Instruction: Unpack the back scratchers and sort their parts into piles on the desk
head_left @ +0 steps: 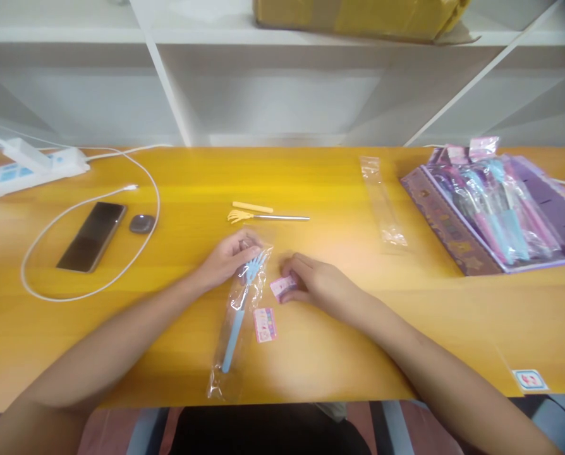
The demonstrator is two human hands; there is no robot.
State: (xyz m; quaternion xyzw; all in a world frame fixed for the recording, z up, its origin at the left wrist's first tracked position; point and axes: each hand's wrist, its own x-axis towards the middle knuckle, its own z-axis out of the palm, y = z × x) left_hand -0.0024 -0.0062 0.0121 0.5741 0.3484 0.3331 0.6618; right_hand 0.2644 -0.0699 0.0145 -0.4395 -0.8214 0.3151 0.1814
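Observation:
My left hand pinches the upper end of a clear plastic bag. Inside it lies a blue back scratcher, its hand-shaped claw near my fingers and its handle toward the desk's front edge. Between the fingers of my right hand is a small pink printed card, partly covered by them. A second pink card lies flat on the desk beside the bag. Beyond my hands are a yellow claw with a metal rod and a separate yellow handle.
An open purple display box of bagged back scratchers stands at the right. Nearer the middle lies a clear bag. A phone, dark earbud case, white cable and power strip occupy the left side.

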